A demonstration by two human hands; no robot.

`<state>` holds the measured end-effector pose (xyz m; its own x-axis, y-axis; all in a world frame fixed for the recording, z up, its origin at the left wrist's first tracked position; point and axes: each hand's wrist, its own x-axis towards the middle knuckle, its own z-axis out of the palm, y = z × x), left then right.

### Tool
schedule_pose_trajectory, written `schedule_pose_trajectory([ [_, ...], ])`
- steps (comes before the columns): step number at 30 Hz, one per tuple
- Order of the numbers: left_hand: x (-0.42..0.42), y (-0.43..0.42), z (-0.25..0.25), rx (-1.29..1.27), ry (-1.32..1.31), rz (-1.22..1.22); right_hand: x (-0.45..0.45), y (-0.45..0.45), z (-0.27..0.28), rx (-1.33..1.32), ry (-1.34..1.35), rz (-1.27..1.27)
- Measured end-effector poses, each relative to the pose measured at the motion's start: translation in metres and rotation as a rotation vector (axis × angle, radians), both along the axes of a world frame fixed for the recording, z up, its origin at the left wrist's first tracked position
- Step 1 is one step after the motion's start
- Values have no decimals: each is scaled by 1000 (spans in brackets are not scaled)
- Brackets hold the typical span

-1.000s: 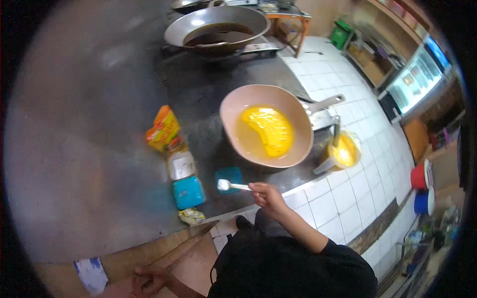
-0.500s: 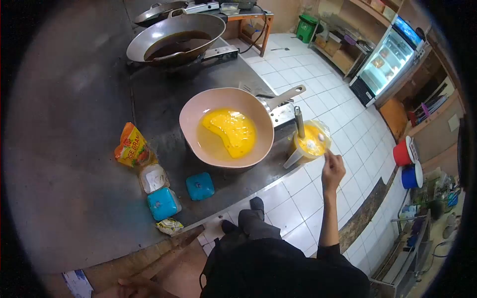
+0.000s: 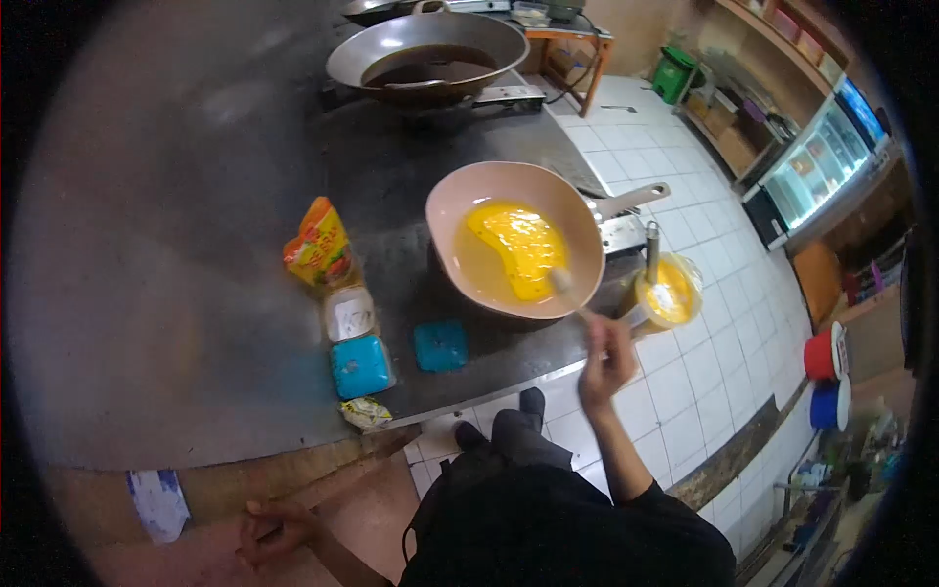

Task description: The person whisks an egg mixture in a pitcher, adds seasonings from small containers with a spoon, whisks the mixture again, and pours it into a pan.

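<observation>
My right hand (image 3: 606, 364) is closed on the handle of a small spoon (image 3: 564, 286), blurred, whose bowl is over the near right edge of the pink pan (image 3: 460, 207). Yellow egg-like liquid (image 3: 523, 249) lies in that pan. To the right of the pan stands a jug (image 3: 669, 293) of yellow liquid with a metal-handled tool in it. My left hand (image 3: 279, 533) hangs low at the left, fingers partly curled, with nothing visible in it. A blue lid (image 3: 441, 346) lies near the counter's front edge.
A large wok (image 3: 430, 59) of dark liquid is at the back. On the counter's left stand an orange packet (image 3: 320, 247), a white-topped container (image 3: 350, 314), a blue-lidded container (image 3: 361, 367) and a crumpled wrapper (image 3: 366, 413). Beyond are a fridge (image 3: 817, 176) and a green bin (image 3: 672, 73).
My right hand and the spoon went from over the counter to the jug, then back left to the pan's edge. The white lump on the spoon no longer shows. The camera view shifted.
</observation>
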<state>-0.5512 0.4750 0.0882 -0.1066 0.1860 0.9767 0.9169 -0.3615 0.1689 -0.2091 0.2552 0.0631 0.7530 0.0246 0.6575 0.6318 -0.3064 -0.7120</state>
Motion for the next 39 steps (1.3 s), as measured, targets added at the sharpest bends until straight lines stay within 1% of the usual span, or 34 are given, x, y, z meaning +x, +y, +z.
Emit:
schedule_pose_trajectory([
  [1, 1, -1, 1, 30, 58, 109, -12, 25, 1, -19, -13, 155],
  [2, 3, -1, 1, 39, 62, 130, -26, 49, 1, -37, -26, 310],
  [4, 8, 0, 2, 63, 60, 42, -47, 99, -1, -135, 52, 579],
  [6, 11, 2, 2, 76, 30, -38, -60, 148, -31, -267, 99, 697],
  [7, 12, 3, 3, 76, -4, -102, -64, 173, -42, -257, 93, 714],
  [8, 11, 2, 5, 85, -3, -90, -66, 197, -52, -375, 74, 722],
  [9, 10, 0, 6, 79, 69, -35, -66, 211, -58, -495, 55, 725],
  [10, 7, 0, 7, 69, 142, 18, -64, 218, -62, -492, 54, 734],
  [11, 3, 1, 4, 72, 145, 25, -62, 223, -65, -540, 7, 687],
  [12, -3, 3, -4, 53, 161, -34, -61, 228, -68, -585, -43, 640],
  [13, -4, 5, -8, 42, 168, -56, -57, 224, -76, -543, 49, 639],
  [14, -5, 6, -11, 31, 174, -78, -52, 216, -90, -568, 62, 594],
  [15, -1, 6, -12, 38, 86, -115, -47, 203, -104, -595, 77, 547],
  [16, 1, 5, -12, 43, 41, -135, -42, 190, -107, -842, 293, 538],
  [17, 2, 5, -12, 48, -5, -156, -37, 179, -122, -1016, 350, 510],
  [19, 4, 6, -9, 78, 13, -163, -38, 165, -147, -967, 229, 428],
  [20, 6, 5, -7, 82, 8, -163, -35, 165, -154, -965, 223, 426],
  [22, 8, 3, -1, 94, 45, -51, -33, 168, -156, -908, 327, 511],
  [23, 8, 1, 0, 98, 47, -47, -31, 170, -157, -904, 325, 515],
  [25, 8, 0, 3, 52, 152, -75, -23, 181, -140, -799, 364, 531],
  [26, 9, -1, 4, 38, 187, -85, -22, 187, -128, -793, 363, 532],
  [28, 9, -3, 4, -7, 190, -79, -31, 208, -83, -485, 267, 537],
  [29, 9, -3, 2, -19, 190, -77, -34, 224, -77, -474, 235, 571],
  [30, 8, 0, -11, -10, 28, -140, -38, 239, -72, -463, 203, 604],
  [31, 7, 0, -13, -5, -54, -171, -44, 255, -67, -459, 242, 691],
  [32, 7, 1, -15, 3, -136, -204, -50, 270, -63, -560, 197, 689],
  [33, 6, 0, -11, 33, -23, -106, -56, 285, -67, -581, 174, 685],
  [35, 4, 1, -12, 63, 90, -18, -63, 312, -82, -600, 155, 673],
  [37, 0, 3, -20, 26, 38, -132, -64, 320, -88, -748, 132, 667],
  [38, -1, 4, -23, 10, 21, -178, -64, 318, -90, -750, 144, 648],
  [39, 0, 6, -22, 36, 16, -158, -66, 309, -84, -667, 53, 627],
])
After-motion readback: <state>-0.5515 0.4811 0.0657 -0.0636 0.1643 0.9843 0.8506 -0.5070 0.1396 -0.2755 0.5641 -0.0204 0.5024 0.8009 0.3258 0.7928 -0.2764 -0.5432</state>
